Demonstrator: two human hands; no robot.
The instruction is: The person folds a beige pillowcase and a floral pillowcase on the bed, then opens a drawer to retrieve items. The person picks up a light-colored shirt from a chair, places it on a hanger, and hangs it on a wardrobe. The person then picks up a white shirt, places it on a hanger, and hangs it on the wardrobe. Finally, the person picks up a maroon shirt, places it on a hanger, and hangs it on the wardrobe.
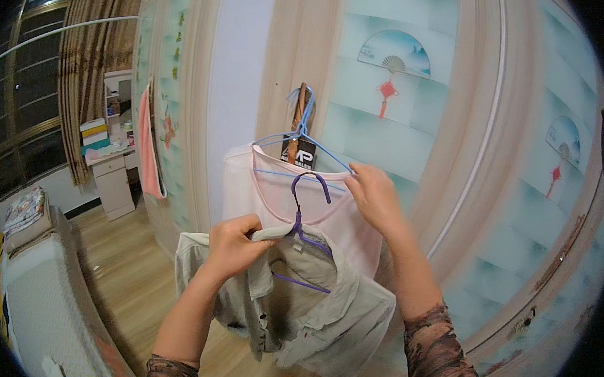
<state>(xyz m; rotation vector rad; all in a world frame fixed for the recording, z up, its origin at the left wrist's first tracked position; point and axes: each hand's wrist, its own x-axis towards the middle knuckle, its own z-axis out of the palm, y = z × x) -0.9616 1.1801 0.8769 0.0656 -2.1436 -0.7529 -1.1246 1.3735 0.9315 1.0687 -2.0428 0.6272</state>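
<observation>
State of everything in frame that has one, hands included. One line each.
left hand: closed on grey shirt's collar
right hand: closed at pink top's shoulder, by the blue hanger's end
grey shirt: collar spread open, purple hanger inside
purple hanger: hook up, in front of pink top
pink top: on blue hanger
blue hanger: inside pink top's neckline
brown curtain: gathered in folds
pink cloth: hanging

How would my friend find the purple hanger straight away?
Find the big doors with the painted fans, then look left and down to the grey shirt in the left hand. In its collar sits the purple hanger, hook on top, unlike the blue hanger in the pink top behind.
</observation>
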